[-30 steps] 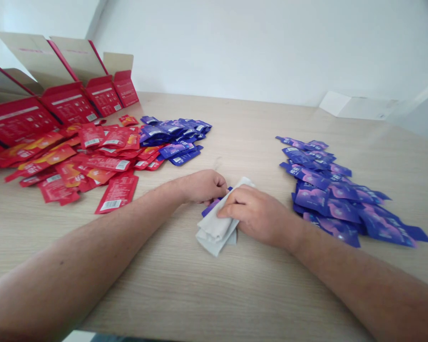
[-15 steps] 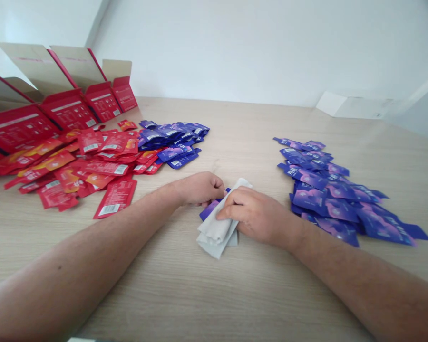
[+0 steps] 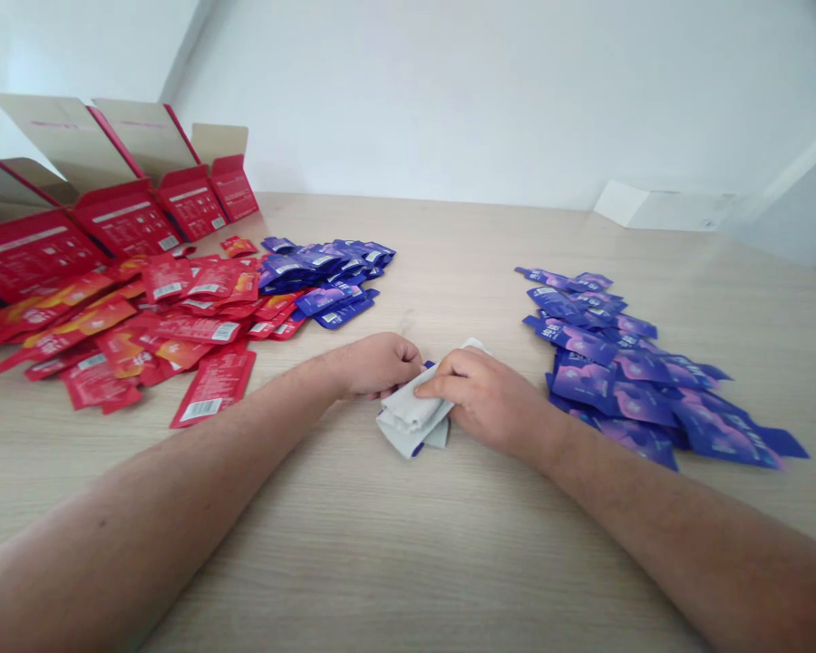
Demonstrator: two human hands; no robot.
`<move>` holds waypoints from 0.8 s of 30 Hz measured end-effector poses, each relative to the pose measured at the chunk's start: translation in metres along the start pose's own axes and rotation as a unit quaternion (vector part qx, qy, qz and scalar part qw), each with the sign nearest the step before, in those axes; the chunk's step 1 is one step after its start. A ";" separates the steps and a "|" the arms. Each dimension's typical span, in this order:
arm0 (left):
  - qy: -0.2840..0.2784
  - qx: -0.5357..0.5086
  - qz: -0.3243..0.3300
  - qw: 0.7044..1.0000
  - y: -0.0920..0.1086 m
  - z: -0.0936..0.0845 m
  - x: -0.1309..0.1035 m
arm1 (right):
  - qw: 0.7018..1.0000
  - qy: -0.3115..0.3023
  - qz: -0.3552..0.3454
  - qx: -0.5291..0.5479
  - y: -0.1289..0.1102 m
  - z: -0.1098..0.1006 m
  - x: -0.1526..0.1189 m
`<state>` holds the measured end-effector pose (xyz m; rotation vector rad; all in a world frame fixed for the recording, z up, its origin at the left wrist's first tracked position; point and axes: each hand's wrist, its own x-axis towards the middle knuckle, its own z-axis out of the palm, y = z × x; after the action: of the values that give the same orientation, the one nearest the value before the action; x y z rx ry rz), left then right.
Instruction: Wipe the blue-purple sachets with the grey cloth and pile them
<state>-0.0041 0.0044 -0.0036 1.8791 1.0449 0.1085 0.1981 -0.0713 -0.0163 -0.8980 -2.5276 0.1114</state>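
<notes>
At the middle of the table, my right hand point(image 3: 480, 394) is closed on a folded whitish cloth point(image 3: 408, 422). Under the cloth lies a purple packet point(image 3: 418, 449), of which only small bits show at the top and bottom edges. My left hand point(image 3: 381, 365) pinches the packet's upper end, just left of the cloth. A heap of purple packets point(image 3: 585, 376) lies to the right of my right hand. Another purple heap point(image 3: 326, 268) sits beyond my left hand, touching a spread of red and orange packets point(image 3: 204, 326).
Opened red boxes point(image 3: 126, 218) with raised flaps stand in a row at the back left of the wooden table point(image 3: 408, 562). A white box point(image 3: 663, 207) lies at the back right, by the white wall point(image 3: 482, 100).
My right hand and the cloth have moved slightly up the packet, whose lower edge now peeks out below the cloth. The left hand keeps its pinch. The view has shifted a little.
</notes>
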 end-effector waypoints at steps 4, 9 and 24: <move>-0.010 0.008 0.002 1.000 0.001 0.001 0.000 | 0.999 0.002 -0.033 0.004 -0.008 0.001 0.000; -0.020 0.001 -0.001 1.000 0.001 0.001 0.000 | 0.999 -0.009 -0.046 0.015 -0.003 -0.002 -0.001; -0.021 -0.002 -0.002 1.000 0.003 0.000 0.000 | 1.000 0.001 -0.008 0.023 -0.001 -0.002 0.000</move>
<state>-0.0029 0.0037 -0.0015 1.8682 1.0190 0.0698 0.1988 -0.0725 -0.0140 -0.8584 -2.5195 0.1615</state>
